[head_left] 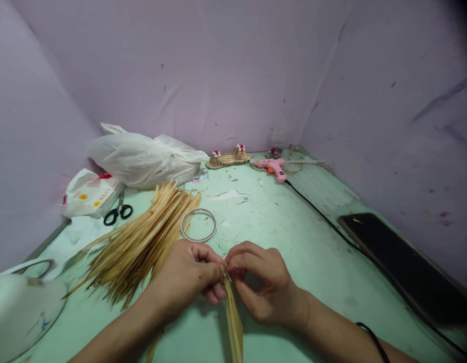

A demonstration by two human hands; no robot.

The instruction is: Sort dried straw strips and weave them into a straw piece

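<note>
My left hand [197,277] and my right hand [264,282] meet fingertip to fingertip above the table. Both pinch the upper end of a dried straw-coloured leaf strip [234,322], which hangs down toward me. A small whitish bit shows at the pinch, too small to make out. Just beyond my left hand lies a silvery ring [183,230], flat on the table. To its left, a bundle of dried leaf strips [138,242] fans out toward me, partly behind my left forearm.
Black-handled scissors [118,212], a tissue pack [92,194] and a white plastic bag [142,159] lie at left, with a white pot-like vessel [21,315] nearer. Behind are a woven straw piece [229,160] and a pink glue gun [273,168], its cord running right past a dark phone [403,267].
</note>
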